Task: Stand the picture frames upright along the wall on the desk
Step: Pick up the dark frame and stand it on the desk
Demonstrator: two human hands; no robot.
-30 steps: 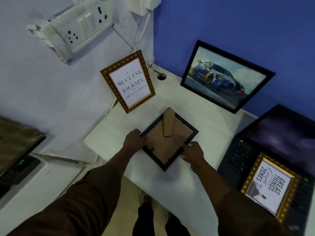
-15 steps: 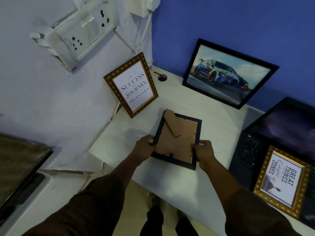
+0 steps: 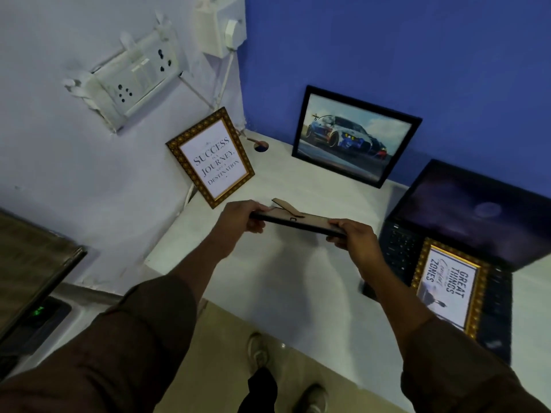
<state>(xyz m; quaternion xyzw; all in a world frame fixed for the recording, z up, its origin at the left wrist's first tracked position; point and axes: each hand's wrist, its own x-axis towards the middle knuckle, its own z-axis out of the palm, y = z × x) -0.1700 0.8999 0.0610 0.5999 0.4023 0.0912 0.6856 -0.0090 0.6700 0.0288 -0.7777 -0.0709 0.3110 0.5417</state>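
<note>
I hold a small black frame [image 3: 301, 223] above the white desk [image 3: 286, 278], almost edge-on to me, its brown cardboard back and stand flap facing up. My left hand [image 3: 238, 217] grips its left end, and my right hand [image 3: 353, 238] grips its right end. A gold "Success" frame [image 3: 213, 158] leans upright against the white wall at the left. A black-framed car picture [image 3: 354, 135] leans upright on the blue wall. A second gold frame, "Great things" [image 3: 450, 287], lies flat on the laptop keyboard.
An open black laptop [image 3: 474, 210] fills the desk's right side. A cable hole [image 3: 261, 146] sits in the back corner. Wall sockets [image 3: 134, 79] and a plugged adapter [image 3: 220, 31] with a cord hang above the gold frame. A dark device [image 3: 32, 296] lies left of the desk.
Both hands have lifted the black frame off the desk and tipped it from lying flat, back up, to nearly edge-on. The other frames have stayed in place.
</note>
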